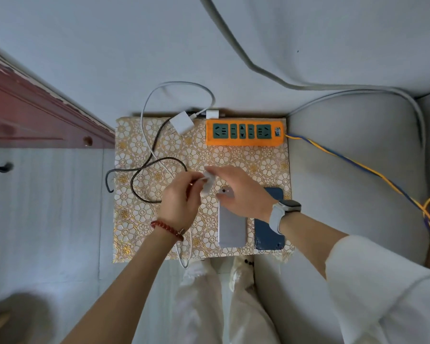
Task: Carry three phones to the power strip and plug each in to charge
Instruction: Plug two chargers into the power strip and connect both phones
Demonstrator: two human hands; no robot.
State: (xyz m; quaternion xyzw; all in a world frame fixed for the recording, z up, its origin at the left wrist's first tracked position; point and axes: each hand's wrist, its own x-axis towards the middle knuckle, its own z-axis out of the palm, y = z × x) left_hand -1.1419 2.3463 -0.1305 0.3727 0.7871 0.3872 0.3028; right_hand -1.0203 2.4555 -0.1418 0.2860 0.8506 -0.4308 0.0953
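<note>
An orange power strip with green sockets lies at the far right of a small table covered in floral cloth. A silver phone and a blue phone lie face down side by side near the front edge. My right hand reaches over both phones and holds a small white block between fingers and thumb. My left hand pinches the end of a white cable right at that block. No third phone is in view.
A white adapter and a second one sit at the table's back edge, with a black braided cable looped across the left half. A grey sofa arm is on the right and a red wooden frame on the left.
</note>
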